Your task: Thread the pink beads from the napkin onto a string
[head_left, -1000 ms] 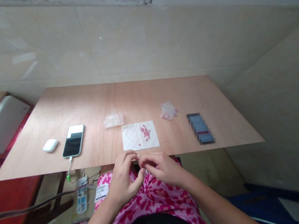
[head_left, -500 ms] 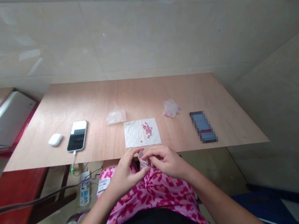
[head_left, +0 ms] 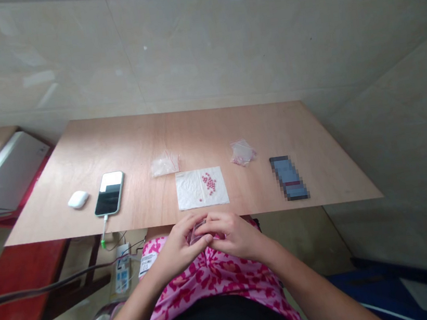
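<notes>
Just off the table's front edge, over my lap, my left hand (head_left: 186,238) and my right hand (head_left: 233,232) meet around a small clear plastic bag (head_left: 196,230). Both hands are closed on it, and the fingers hide most of the bag. Beyond them a white paper napkin (head_left: 189,190) lies on the table, with several small pink beads (head_left: 209,183) grouped on its right half. One bead sits apart near the front. Behind the napkin to the left is a pile of clear zip bags (head_left: 165,165); to the right are small bags holding pink beads (head_left: 242,152).
On the left of the wooden table (head_left: 194,131) lie a phone (head_left: 110,193) with a charging cable and a white earbud case (head_left: 78,200). A dark phone (head_left: 289,178) with a blurred screen lies on the right. A power strip (head_left: 122,270) is below the table.
My fingers have closed further over the small bag, and my right hand has shifted slightly left and covers more of it. The view has tilted a little; items on the table stay put.
</notes>
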`<act>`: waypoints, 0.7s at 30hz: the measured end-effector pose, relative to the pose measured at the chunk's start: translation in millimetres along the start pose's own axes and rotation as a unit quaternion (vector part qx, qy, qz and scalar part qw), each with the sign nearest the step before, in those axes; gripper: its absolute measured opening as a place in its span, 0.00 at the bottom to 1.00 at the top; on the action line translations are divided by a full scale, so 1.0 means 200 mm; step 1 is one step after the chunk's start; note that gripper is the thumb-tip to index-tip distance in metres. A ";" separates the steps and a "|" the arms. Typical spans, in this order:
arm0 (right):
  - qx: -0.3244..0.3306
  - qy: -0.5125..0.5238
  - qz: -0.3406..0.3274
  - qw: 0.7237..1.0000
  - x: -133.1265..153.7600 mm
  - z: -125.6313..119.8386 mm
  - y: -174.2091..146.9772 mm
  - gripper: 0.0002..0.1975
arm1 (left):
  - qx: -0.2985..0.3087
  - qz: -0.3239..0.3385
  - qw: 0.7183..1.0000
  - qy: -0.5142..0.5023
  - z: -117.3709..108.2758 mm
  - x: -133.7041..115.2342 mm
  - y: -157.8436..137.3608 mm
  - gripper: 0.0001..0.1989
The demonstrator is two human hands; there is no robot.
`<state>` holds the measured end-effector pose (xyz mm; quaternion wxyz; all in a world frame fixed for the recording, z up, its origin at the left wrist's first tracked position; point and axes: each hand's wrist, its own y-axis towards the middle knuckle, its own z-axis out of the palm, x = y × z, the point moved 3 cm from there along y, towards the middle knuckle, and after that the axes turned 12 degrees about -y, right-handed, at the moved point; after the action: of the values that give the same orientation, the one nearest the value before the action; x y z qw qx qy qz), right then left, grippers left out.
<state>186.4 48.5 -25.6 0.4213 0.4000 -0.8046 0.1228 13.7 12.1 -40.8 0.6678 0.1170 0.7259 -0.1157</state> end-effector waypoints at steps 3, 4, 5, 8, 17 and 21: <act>0.040 -0.020 0.011 0.999 -0.01 0.04 -0.01 0.15 | 0.007 -0.012 1.000 0.017 0.00 0.00 0.00 0.16; 0.051 -0.031 0.018 0.998 -0.01 0.05 -0.02 0.15 | 0.014 -0.017 1.000 0.021 0.01 0.00 0.00 0.16; 0.059 -0.042 0.024 0.997 -0.02 0.06 -0.02 0.14 | 0.019 -0.022 0.999 0.025 0.01 0.00 0.00 0.15; 0.052 -0.052 0.023 0.997 -0.01 0.06 -0.01 0.10 | 0.021 -0.035 0.999 0.025 0.02 0.00 -0.01 0.20; -0.045 0.017 0.023 0.999 0.04 -0.04 0.02 0.08 | -0.009 -0.035 0.997 -0.064 0.00 -0.01 -0.01 0.28; -0.054 0.038 0.024 0.998 0.06 -0.06 0.02 0.07 | -0.002 -0.027 0.994 -0.105 -0.03 -0.02 0.00 0.29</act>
<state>186.2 51.2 -9.6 0.4697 0.3523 -0.8028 0.1041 9.2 13.3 -36.5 0.7374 0.0829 0.6548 -0.1439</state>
